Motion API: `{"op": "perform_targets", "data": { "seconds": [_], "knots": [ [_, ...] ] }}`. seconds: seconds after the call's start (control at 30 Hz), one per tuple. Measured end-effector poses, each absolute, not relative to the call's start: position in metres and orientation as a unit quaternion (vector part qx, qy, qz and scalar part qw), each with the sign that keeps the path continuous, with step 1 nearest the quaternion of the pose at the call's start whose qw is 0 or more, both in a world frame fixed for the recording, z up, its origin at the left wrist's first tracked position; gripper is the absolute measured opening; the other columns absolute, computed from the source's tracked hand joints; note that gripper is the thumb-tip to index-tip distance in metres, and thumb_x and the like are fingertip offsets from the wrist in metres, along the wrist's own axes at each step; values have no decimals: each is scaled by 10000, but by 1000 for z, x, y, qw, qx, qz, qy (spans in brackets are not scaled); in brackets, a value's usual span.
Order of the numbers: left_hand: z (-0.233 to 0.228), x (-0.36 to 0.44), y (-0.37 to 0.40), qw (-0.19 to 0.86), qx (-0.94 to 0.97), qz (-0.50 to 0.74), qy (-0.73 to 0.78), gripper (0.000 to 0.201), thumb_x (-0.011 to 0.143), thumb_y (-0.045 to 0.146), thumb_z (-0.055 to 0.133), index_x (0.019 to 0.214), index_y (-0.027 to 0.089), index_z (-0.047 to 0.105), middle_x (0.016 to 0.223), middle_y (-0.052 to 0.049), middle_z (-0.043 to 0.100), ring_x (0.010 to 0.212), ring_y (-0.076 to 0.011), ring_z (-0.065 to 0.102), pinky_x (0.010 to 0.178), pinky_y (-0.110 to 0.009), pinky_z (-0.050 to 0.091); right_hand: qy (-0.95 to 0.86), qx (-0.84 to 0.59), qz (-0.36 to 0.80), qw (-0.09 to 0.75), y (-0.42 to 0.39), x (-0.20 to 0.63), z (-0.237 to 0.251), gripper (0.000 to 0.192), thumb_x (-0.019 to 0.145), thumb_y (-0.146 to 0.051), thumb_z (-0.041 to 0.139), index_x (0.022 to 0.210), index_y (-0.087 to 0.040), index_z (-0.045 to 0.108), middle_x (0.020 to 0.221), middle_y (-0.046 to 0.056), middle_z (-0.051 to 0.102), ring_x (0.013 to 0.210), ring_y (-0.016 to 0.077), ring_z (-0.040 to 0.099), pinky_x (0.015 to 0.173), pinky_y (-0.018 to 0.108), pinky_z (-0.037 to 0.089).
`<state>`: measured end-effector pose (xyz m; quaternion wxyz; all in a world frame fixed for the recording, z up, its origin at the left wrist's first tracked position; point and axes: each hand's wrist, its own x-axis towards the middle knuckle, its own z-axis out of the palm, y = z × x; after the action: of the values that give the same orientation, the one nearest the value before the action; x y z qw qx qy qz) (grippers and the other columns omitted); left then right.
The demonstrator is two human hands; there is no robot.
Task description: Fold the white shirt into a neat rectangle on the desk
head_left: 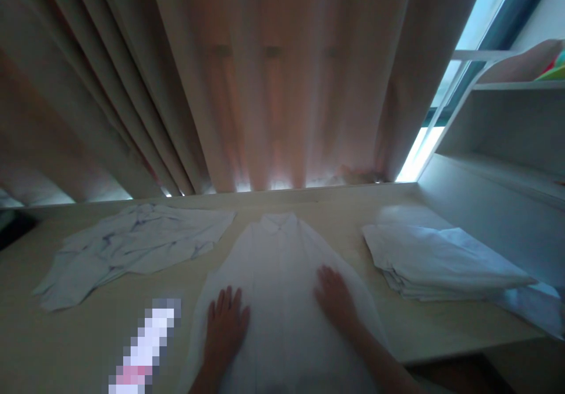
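A white collared shirt (pixel 280 300) lies spread out front side up on the pale table, its collar (pixel 279 222) pointing away from me. My left hand (pixel 226 324) rests flat on the left part of the shirt, fingers stretched out. On the right part of the chest lies my right hand (pixel 334 294), also flat with its fingers extended. Neither hand grips the cloth. The lower end of the shirt runs out of the bottom of the view.
A crumpled white garment (pixel 136 244) lies at the left of the table (pixel 309 202). A stack of folded white cloth (pixel 441 261) sits at the right, beside a white shelf unit (pixel 494 205). Curtains (pixel 286 88) hang behind. A pixelated strip covers the lower left.
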<state>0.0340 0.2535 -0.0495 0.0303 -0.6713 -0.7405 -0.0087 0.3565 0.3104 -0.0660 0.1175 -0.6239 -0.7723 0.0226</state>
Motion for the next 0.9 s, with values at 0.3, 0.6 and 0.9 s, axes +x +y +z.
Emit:
{"op": "perform_targets", "data": {
  "seconds": [0.3,0.6,0.9],
  "knots": [
    [-56,35,256,31,-666,-28,-745,562,863,434,276,1350,187,411,1454,-136,361,1357,-288,294,1116,-492,153,-775,-623,1,108,312,356,-65,518,889,-360,326,1326,-113,454,1413,149,416,1321,273,345,1097,447,232],
    [-53,35,256,29,-668,-40,-743,555,868,433,271,1333,179,437,1446,-135,377,1348,-280,311,1112,-483,164,-773,-623,-10,118,313,358,-68,495,888,-344,337,1309,-117,467,1392,148,445,1299,265,378,1092,441,239],
    [-51,37,255,16,-666,-49,-744,553,869,411,278,1347,168,411,1449,-154,366,1350,-296,297,1107,-504,145,-769,-625,1,132,309,357,-61,477,875,-330,353,1282,-121,488,1371,156,467,1295,265,386,1085,442,256]
  ]
}}
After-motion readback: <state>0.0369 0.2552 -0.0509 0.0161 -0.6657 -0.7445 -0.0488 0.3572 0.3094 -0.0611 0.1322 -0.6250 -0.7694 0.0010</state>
